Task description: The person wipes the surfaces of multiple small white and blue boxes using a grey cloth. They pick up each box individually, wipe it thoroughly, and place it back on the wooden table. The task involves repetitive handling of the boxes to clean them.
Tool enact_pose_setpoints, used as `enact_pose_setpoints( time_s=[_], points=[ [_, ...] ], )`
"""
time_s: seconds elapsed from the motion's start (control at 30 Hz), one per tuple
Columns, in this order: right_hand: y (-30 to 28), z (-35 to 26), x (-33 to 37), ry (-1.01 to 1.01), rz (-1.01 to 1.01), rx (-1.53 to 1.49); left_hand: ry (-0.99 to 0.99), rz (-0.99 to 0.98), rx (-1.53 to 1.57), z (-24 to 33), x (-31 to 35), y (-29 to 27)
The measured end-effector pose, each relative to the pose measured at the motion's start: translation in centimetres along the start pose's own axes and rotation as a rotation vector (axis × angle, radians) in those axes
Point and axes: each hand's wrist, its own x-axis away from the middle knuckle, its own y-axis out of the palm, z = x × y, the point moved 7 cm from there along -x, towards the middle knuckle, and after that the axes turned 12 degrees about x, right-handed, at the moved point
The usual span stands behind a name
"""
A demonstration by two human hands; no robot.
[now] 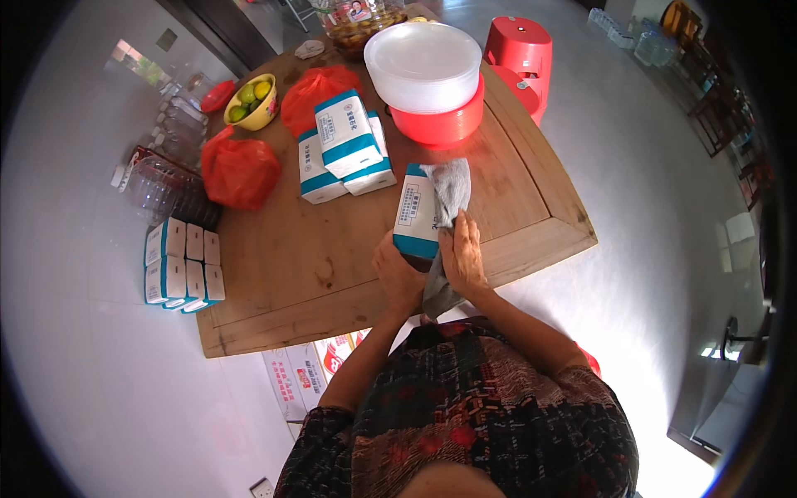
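Note:
Near the front edge of the wooden table (332, 249), a white and teal tissue pack (415, 203) lies before me. My left hand (400, 274) is closed round the pack's near left corner; part of its fingers is hidden. A crumpled grey cloth (452, 184) drapes over the pack's right side and hangs down toward my body. Pressed along that side, my right hand (463, 256) holds the cloth against the pack. Just beyond, several similar tissue packs (347, 133) are piled up, one resting on top of the others.
Red tubs (440, 124) with clear plastic lids or basins (423, 66) stand behind the pack. Red plastic bags (241, 170) and a yellow bowl (253, 116) of green fruit sit at the left. More tissue packs (178, 266) are stacked by the wall. A red stool (521, 54) stands beyond the table.

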Motion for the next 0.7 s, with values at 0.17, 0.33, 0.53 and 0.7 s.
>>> enact_pose_setpoints(
  time_s=[0.17,0.33,0.53,0.7],
  points=[
    [-3.7,-3.0,2.5,-0.257,-0.123,0.051,-0.021,-0.072,0.097,0.6,-0.3,-0.4],
    [-5.1,-7.5,0.5,-0.585,-0.121,0.293,0.048,-0.167,0.126,-0.8,-0.1,0.0],
    [0.0,-7.6,-4.8,-0.774,-0.18,0.41,0.004,-0.296,0.105,-1.1,0.3,0.5],
    [1.7,-5.9,-9.3,-0.641,-0.413,0.617,0.004,-0.285,0.1,0.3,-1.0,-0.3]
  ],
)
